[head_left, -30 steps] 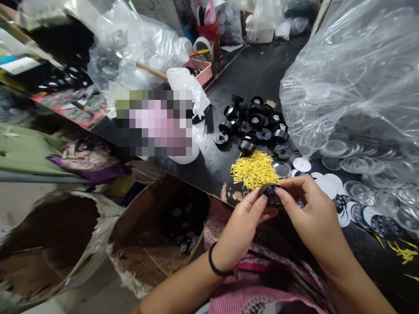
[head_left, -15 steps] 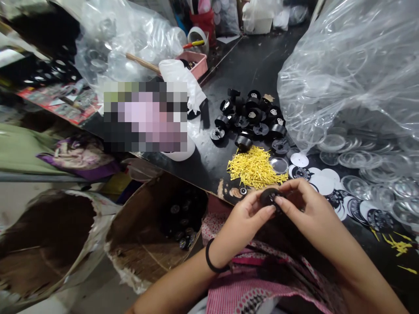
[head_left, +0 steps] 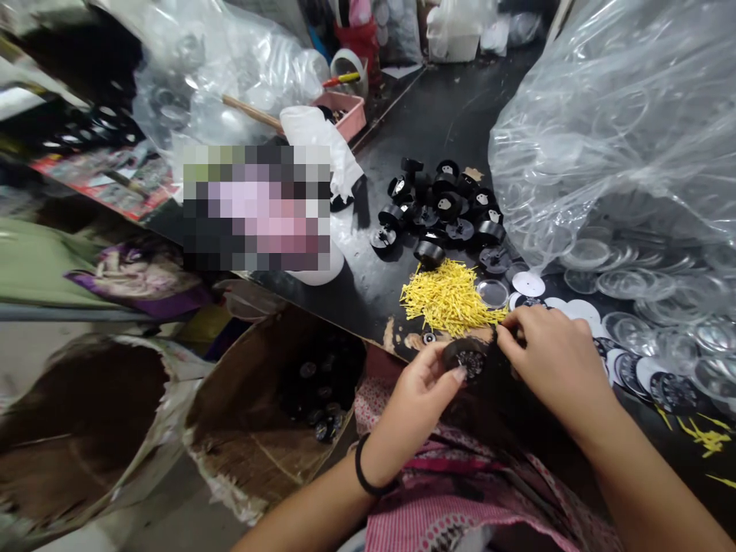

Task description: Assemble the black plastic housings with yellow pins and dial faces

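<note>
My left hand (head_left: 424, 387) grips a round black case (head_left: 449, 353) by its side, with thumb and fingers around it. White markings show on the black dial (head_left: 471, 363) facing up in it. My right hand (head_left: 553, 354) is just to the right, thumb and forefinger drawn together near the end of a heap of small yellow pointers (head_left: 440, 295). What those fingertips hold, if anything, is too small to make out. Behind the heap lie several black round cases (head_left: 444, 205). Printed dial discs, black and white (head_left: 527, 284), spread beside my right hand.
A big clear plastic bag (head_left: 621, 115) and many clear round covers (head_left: 632, 282) fill the right of the black table. Loose yellow pointers (head_left: 706, 438) lie at far right. Below the table edge stands a worn bin (head_left: 241, 414) with black pieces inside. A blurred-out person is at left.
My right hand has come off the black case and shifted right, towards the pointers' edge. The left hand still holds the case, now lower and with its dial uncovered.
</note>
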A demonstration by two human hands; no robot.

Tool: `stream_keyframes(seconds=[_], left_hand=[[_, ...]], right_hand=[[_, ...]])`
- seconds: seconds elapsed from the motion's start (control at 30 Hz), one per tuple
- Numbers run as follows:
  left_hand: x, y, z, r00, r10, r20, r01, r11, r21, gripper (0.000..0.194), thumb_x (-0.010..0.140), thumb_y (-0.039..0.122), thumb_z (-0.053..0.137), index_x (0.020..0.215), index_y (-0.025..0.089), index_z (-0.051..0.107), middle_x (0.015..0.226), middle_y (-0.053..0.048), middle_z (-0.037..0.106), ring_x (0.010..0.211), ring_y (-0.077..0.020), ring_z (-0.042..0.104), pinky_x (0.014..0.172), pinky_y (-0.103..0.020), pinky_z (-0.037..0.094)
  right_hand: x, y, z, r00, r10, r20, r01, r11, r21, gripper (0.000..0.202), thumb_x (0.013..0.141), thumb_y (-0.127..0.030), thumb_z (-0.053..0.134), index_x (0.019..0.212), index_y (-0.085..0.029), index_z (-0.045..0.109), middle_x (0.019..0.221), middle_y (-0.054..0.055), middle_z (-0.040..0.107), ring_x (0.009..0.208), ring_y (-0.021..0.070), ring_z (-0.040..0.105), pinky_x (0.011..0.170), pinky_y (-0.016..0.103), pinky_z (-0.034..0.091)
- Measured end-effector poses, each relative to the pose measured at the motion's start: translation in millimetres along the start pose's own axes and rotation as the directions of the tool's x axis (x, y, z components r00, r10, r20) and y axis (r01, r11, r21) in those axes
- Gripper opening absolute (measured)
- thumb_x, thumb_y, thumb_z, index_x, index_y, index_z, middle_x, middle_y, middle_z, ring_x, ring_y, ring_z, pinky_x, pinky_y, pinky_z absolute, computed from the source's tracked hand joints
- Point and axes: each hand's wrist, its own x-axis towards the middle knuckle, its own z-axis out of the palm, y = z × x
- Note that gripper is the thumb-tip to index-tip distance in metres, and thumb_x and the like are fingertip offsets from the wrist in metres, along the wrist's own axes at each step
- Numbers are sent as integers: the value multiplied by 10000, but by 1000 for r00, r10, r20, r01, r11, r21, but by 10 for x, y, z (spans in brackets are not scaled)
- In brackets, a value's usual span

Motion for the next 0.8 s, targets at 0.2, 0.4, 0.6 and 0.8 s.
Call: stream_keyframes(seconds=[0.2, 0.4, 0.6, 0.8], left_hand=[[14, -7, 143, 998, 58, -38, -65, 976, -207, 236, 847, 322, 665, 1056, 215, 644, 1062, -27, 692, 1030, -189, 630, 985, -366, 464], [167, 13, 287, 996, 88, -33, -94, 935, -343, 394, 760, 405, 754, 1071, 184, 652, 1039, -68, 700, 1039, -216, 640, 1020, -395, 433], [101, 110, 280, 996, 34, -83, -68, 889, -452, 358, 755, 361, 760, 1046, 180, 657, 1084, -81, 693, 1050, -221, 657, 978, -380, 480], [124, 74, 223, 993, 99, -67, -114, 953, -280, 338, 829, 308, 689, 1154, 228, 641, 1122, -39, 691, 1110, -214, 624, 1001, -358, 465]], right_hand=[[21, 73, 130, 999, -44, -25, 46, 997, 60, 222, 830, -386, 463, 694, -238, 557, 734, 60, 655, 719, 267, 597, 615, 371, 306], [-115, 124, 337, 973, -104, -207, 162, 945, 285, 211, 780, -492, 502, 747, -295, 571, 738, 82, 669, 678, 308, 614, 613, 460, 386], [-214, 17, 197, 966, -113, -233, 201, 893, 403, 217, 852, -499, 506, 792, -316, 606, 794, 46, 691, 717, 289, 639, 630, 441, 413], [-298, -179, 6, 942, -182, -282, 311, 789, 530, 126, 943, -341, 515, 896, -259, 597, 855, 2, 650, 800, 171, 606, 729, 307, 428]])
